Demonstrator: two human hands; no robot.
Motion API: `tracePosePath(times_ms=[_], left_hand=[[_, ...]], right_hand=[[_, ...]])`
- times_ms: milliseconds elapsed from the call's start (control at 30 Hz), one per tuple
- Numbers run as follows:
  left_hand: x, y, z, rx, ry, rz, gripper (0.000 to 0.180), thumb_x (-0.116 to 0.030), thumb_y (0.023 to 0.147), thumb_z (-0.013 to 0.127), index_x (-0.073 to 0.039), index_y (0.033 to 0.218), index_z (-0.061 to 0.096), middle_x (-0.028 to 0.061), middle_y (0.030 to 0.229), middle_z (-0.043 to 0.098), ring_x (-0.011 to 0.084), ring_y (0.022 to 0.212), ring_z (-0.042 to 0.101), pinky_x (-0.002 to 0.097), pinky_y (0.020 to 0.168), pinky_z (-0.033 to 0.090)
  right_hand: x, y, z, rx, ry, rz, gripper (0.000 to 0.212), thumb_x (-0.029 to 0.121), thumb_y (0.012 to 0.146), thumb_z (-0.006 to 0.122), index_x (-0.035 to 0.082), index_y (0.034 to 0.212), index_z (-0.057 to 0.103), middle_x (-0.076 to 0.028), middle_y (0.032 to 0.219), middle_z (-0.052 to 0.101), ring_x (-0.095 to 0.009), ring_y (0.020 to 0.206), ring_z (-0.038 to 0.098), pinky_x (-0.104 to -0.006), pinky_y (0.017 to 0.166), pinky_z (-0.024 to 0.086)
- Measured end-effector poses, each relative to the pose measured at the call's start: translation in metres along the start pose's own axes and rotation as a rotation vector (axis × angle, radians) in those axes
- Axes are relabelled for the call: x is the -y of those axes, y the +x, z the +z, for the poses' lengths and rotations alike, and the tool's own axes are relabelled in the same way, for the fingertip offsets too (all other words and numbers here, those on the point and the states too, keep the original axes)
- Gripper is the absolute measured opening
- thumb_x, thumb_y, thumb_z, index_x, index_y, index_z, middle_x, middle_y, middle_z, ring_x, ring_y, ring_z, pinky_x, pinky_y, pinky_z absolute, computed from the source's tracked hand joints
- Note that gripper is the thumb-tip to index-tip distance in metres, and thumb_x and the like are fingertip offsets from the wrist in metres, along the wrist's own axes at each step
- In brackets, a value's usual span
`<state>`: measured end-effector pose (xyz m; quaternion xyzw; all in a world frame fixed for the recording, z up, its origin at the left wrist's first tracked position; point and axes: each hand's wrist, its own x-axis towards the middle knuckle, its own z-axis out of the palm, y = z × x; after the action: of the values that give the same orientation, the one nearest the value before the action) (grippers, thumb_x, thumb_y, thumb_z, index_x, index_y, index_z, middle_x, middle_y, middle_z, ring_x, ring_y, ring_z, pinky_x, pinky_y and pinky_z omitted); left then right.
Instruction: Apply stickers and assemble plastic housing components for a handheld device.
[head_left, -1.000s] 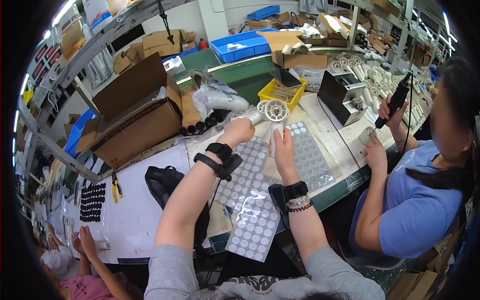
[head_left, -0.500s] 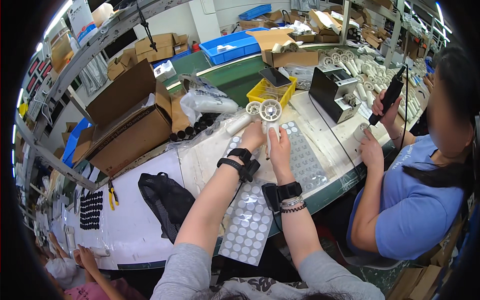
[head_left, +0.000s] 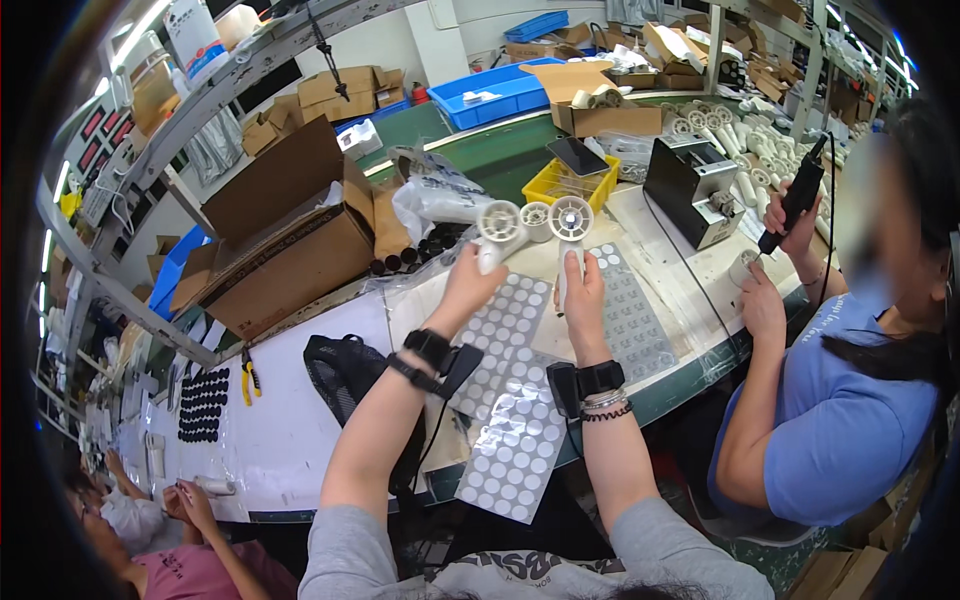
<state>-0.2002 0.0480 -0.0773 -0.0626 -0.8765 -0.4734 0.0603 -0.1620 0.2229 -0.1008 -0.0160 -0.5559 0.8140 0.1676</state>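
Note:
In my left hand (head_left: 470, 285) is a white plastic handle with a round spoked head (head_left: 500, 222), shaped like a hand shower. My fingers close round its lower end, and the head points away from me. My right hand (head_left: 583, 300) grips a second white handle upright, its spoked head (head_left: 571, 218) showing a small dark centre. Between the two heads sits another round spoked head (head_left: 536, 220), partly hidden. Below my hands lie clear sheets of round white stickers (head_left: 510, 450); a greyer sheet (head_left: 640, 330) lies right of my right hand.
A yellow basket (head_left: 570, 190) with a phone (head_left: 577, 156) on it stands beyond my hands. At left are an open carton (head_left: 280, 250), a black mesh bag (head_left: 345, 375) and pliers (head_left: 249, 378). To the right, a co-worker (head_left: 850, 400) holds a black power screwdriver (head_left: 797, 200) beside a black box-shaped device (head_left: 690, 195).
My left hand has moved left, away from my right hand, and now has a white spoked-head handle in its grip. My right hand keeps its handle. The whole view has shifted slightly.

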Motion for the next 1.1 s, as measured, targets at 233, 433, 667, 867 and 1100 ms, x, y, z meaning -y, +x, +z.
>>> tracePosePath(times_ms=[233,433,667,867,1100], left_hand=[[-0.029,-0.095,-0.059,-0.091,-0.755,-0.182,0.031,-0.035,0.096,0.038,-0.005,0.102,0.043,0.0041,0.074,0.050,0.0124,0.059,0.051,0.0268,0.052,0.046],[-0.014,-0.118,-0.036,-0.155,-0.923,-0.146,0.025,-0.028,0.097,0.036,-0.005,0.105,0.041,0.0063,0.082,0.052,0.0135,0.065,0.053,0.0273,0.059,0.048],[-0.002,-0.119,-0.008,-0.212,-0.929,-0.221,0.022,-0.024,0.096,0.041,-0.005,0.109,0.041,0.0081,0.087,0.056,0.0121,0.066,0.054,0.0261,0.058,0.048],[0.002,-0.121,0.004,-0.344,-1.037,-0.285,0.024,-0.026,0.096,0.041,-0.005,0.107,0.042,0.0081,0.087,0.056,0.0121,0.064,0.054,0.0255,0.056,0.048],[0.011,-0.119,0.003,-0.336,-1.059,-0.331,0.023,-0.027,0.096,0.041,-0.006,0.105,0.042,0.0063,0.085,0.056,0.0107,0.062,0.054,0.0247,0.055,0.047]], right_hand=[[0.000,-0.009,0.013,0.103,0.049,0.070,0.040,0.033,0.092,0.050,0.001,0.114,0.047,-0.001,0.064,0.051,-0.006,0.047,0.046,-0.0208,0.040,0.036],[-0.007,-0.018,0.026,0.241,0.104,0.149,0.039,0.029,0.091,0.051,-0.001,0.115,0.046,-0.002,0.063,0.051,-0.007,0.046,0.047,-0.0207,0.040,0.036],[-0.011,-0.023,0.030,0.289,0.028,0.190,0.024,0.028,0.093,0.047,0.005,0.100,0.050,-0.002,0.066,0.053,-0.007,0.049,0.048,-0.0197,0.044,0.040],[-0.017,-0.021,0.026,0.264,0.018,0.192,0.029,0.025,0.092,0.049,0.001,0.108,0.050,-0.003,0.067,0.052,-0.007,0.048,0.047,-0.0204,0.043,0.038],[-0.019,-0.021,0.026,0.283,-0.015,0.197,0.026,0.022,0.092,0.046,0.001,0.107,0.051,-0.003,0.072,0.053,-0.007,0.052,0.048,-0.0206,0.045,0.039]])
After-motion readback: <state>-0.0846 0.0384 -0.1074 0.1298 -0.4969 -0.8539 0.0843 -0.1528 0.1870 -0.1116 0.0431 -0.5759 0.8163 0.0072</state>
